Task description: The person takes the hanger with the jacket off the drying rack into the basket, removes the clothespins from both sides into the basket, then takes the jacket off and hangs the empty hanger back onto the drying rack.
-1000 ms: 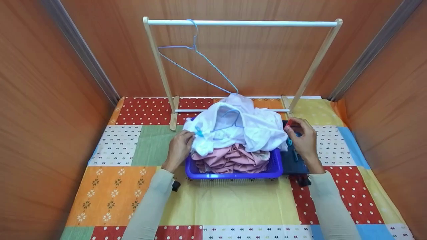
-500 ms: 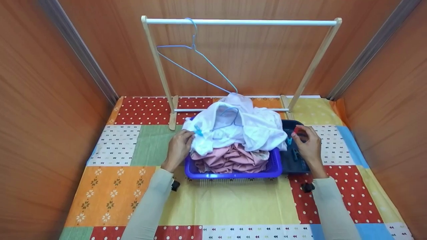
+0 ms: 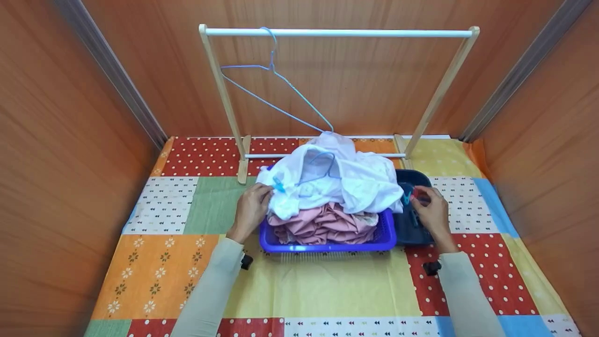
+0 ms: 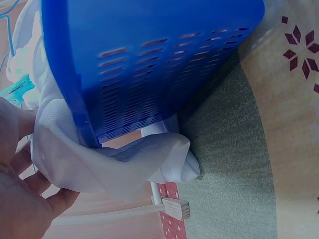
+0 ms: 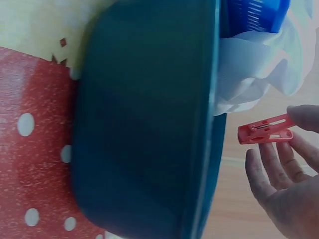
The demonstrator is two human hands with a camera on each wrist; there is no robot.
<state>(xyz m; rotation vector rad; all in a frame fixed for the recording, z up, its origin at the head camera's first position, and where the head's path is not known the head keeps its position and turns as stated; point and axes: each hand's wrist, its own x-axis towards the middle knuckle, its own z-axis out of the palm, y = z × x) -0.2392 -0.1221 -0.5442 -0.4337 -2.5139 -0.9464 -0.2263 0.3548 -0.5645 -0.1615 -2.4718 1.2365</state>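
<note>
A white garment (image 3: 369,182) lies heaped over a purple-blue basket (image 3: 327,247). My left hand (image 3: 252,208) is at its left edge, fingers curled round the cloth in the left wrist view. Right by those fingertips, a light-blue clothespin (image 3: 279,184) sits on the garment. A blue wire hanger (image 3: 332,164) shows in the garment's opening. My right hand (image 3: 431,208) pinches a red clothespin (image 5: 266,130) between thumb and fingers, over the dark tub (image 3: 414,241) right of the basket. Teal clothespins (image 3: 406,198) lie in that tub, partly hidden by the hand.
Pink cloth (image 3: 327,224) fills the front of the basket under the white garment. Behind stands a clothes rack (image 3: 374,33) with wooden legs, and a blue wire hanger (image 3: 299,92) hangs from its left part. Wooden panels (image 3: 70,187) enclose the patchwork-covered table (image 3: 346,285).
My right hand, pinching the red clothespin, has moved right, away from the garment's right edge, then down over the dark tub. The left hand has stayed at the garment's left edge.
</note>
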